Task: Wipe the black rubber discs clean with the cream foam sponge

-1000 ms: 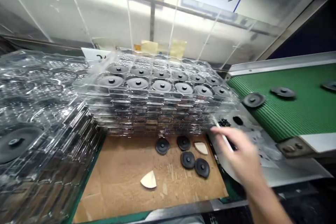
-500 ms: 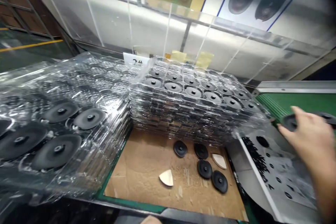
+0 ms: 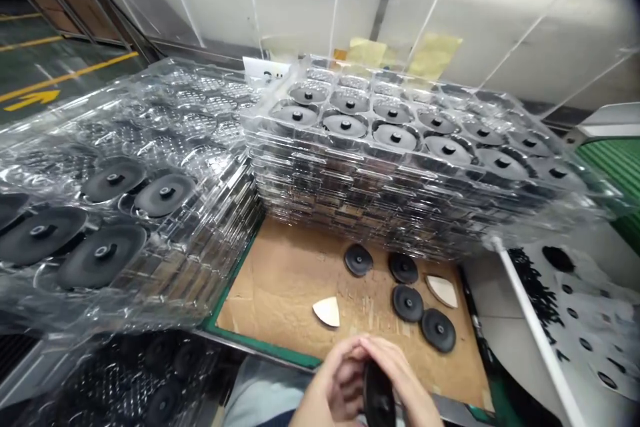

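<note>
Both my hands meet at the bottom edge, just in front of my body. My left hand (image 3: 336,387) and my right hand (image 3: 406,383) are closed together round a black round disc (image 3: 379,395), held on edge between them. Ahead of them a brown cardboard sheet (image 3: 280,287) lies on the bench with several loose black discs (image 3: 407,302) and two pale wedge-shaped pieces (image 3: 327,311). Behind the cardboard stands a stack of clear plastic trays (image 3: 400,180), its top tray filled with black discs.
A second stack of clear trays (image 3: 115,200) with larger black discs fills the left. A white panel with black holes (image 3: 575,307) lies at the right, and a green conveyor belt (image 3: 617,163) shows at the right edge. A clear screen (image 3: 350,0) stands behind.
My right hand left the conveyor with a black disc and came back to my body; my left hand has come into view and joined it on the disc. The camera tilted down and left.
</note>
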